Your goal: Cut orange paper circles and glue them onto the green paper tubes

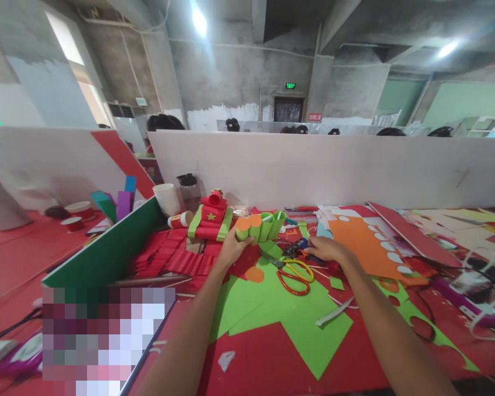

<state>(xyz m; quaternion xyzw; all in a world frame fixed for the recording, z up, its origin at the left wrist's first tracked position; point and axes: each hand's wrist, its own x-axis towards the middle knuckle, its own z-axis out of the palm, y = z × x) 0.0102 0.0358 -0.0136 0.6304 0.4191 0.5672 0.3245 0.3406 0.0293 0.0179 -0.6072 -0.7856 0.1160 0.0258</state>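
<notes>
My left hand (pixel 235 246) is closed on a row of green paper rolls (pixel 266 228), two of them capped with orange paper discs. My right hand (pixel 325 250) reaches to a small dark blue and black object (pixel 296 247), its fingers curled; whether they grip it cannot be made out. Between the hands and a little nearer lie scissors (pixel 295 275) with one yellow and one red handle loop. They rest on a cut green sheet (pixel 280 308), and a loose orange disc (pixel 254 275) lies to their left.
A red paper model (pixel 211 215) with a yellow star stands beyond my left hand, above folded red paper strips (pixel 171 258). A green panel (pixel 103 242) borders the left. At right are an orange sheet (pixel 355 245) with cut-outs and a purple device (pixel 466 302). A white partition (pixel 313 168) closes the back.
</notes>
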